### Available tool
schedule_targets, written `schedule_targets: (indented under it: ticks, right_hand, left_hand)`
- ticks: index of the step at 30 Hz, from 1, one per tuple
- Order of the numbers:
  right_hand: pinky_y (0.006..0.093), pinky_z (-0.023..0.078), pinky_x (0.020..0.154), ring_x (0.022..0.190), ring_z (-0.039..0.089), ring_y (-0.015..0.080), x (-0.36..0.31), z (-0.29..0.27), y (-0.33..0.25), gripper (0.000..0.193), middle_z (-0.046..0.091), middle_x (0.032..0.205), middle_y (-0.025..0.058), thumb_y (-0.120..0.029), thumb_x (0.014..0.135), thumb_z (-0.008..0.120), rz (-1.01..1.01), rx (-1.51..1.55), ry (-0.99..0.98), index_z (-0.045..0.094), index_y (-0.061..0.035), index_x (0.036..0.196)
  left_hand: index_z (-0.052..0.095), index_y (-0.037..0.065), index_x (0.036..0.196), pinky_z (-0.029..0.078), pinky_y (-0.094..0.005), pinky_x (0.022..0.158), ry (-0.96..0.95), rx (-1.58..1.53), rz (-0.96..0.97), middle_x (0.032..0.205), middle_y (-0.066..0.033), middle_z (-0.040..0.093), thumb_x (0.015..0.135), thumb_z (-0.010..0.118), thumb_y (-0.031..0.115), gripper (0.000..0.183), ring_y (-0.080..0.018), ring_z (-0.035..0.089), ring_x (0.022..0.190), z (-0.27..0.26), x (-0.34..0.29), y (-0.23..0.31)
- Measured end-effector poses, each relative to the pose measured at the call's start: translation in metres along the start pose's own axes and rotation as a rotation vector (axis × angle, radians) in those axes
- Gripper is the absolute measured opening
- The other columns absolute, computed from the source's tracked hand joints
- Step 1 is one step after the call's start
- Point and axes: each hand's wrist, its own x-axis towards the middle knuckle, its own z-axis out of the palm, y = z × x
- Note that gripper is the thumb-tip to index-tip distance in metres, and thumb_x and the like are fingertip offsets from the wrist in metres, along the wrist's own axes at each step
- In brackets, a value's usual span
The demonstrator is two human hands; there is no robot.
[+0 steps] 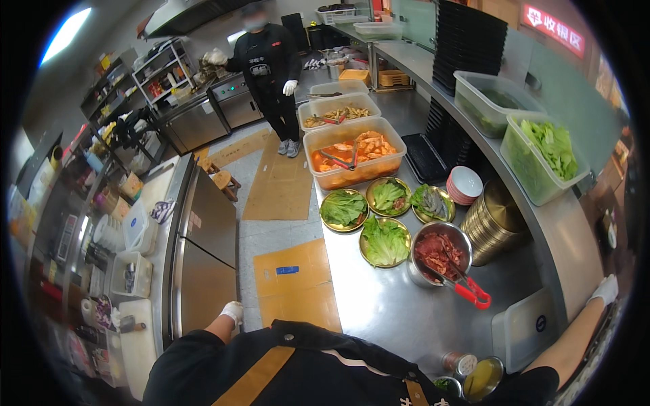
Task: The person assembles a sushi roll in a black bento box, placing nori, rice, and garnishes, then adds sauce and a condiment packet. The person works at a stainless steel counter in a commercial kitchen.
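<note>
My left hand [232, 312], in a white glove, hangs beside my body over the floor near a flattened cardboard sheet [296, 282]; it holds nothing that I can see. My right hand [606, 289], also gloved in white, rests far right on the raised steel ledge [567, 238], its fingers hidden from view. On the steel counter [379, 304] in front of me stand gold plates lined with lettuce [384, 241] and a steel bowl of red raw meat [440, 254] with red-handled tongs [467, 287] lying in it.
A clear tub of orange stew [353, 158] and another tub of food [338, 114] sit further back. Lettuce tubs [547, 157], stacked black trays [468, 40], gold plate stack [494, 223], white bowls [464, 184]. Another person in black [269, 74] stands at the back. Steel fridge unit [200, 250] left.
</note>
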Motion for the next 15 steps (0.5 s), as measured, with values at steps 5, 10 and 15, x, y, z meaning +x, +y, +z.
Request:
schedule_targets:
  ticks: [5,10,15]
  right_hand:
    - [0.0424,0.053,0.085,0.107,0.063,0.0306,-0.077,-0.178,-0.097,0.031,0.066,0.119,0.0124,-0.023,0.098,0.05,0.214,-0.002,-0.196,0.06,-0.0064,0.121]
    - [0.0486,0.04,0.097,0.121,0.048,0.0331,-0.134,-0.349,-0.152,0.037,0.049,0.132,0.013,-0.025,0.1,0.04,0.289,0.442,-0.028,0.048,-0.011,0.133]
    - [0.0587,0.01,0.119,0.15,0.009,0.0307,-0.221,-0.51,-0.206,0.055,0.008,0.163,0.0155,-0.026,0.103,0.024,0.345,2.343,-0.263,0.017,-0.009,0.155]
  left_hand:
    - [0.06,0.003,0.128,0.045,-0.037,0.1,0.267,-1.04,-0.575,0.123,-0.0172,0.064,0.091,0.052,0.01,0.038,-0.0307,0.059,0.119,-0.007,-0.003,0.007]
    - [0.039,0.006,0.145,0.043,-0.0412,0.104,0.309,-0.899,-0.661,0.135,-0.0227,0.052,0.083,0.06,0.008,0.065,-0.0373,0.051,0.126,0.005,-0.029,-0.023]
    - [0.032,0.005,0.145,0.033,-0.0432,0.113,0.464,-0.869,-0.712,0.145,-0.023,0.039,0.08,0.066,0.012,0.073,-0.0406,0.034,0.137,0.032,-0.05,-0.09]
